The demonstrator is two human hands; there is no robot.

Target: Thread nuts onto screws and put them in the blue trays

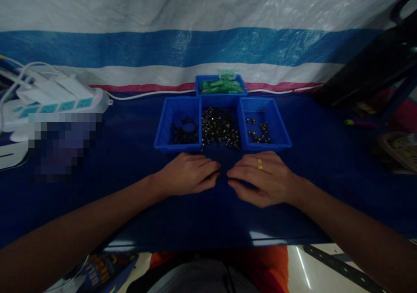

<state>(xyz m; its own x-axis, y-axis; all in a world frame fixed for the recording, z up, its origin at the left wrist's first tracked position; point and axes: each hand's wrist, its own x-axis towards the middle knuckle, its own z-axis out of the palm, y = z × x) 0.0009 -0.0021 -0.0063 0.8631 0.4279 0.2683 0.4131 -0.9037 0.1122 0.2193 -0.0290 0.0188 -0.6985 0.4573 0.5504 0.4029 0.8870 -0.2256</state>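
Observation:
My left hand [187,173] and my right hand [263,178] lie palm down on the dark blue table cover [130,206], fingertips almost meeting, both with fingers curled; whether they hold anything is hidden. A gold ring sits on a finger of my right hand. Just beyond them stand three blue trays: the left tray [177,147] holds a few black parts, the middle tray [220,99] a heap of small metal pieces, the right tray [276,123] several scattered dark pieces.
A fourth blue tray [199,84] with green packets stands behind the three. A white power strip [65,104] with plugs and cables lies at the left. A striped tarp hangs behind. Dark objects crowd the right edge.

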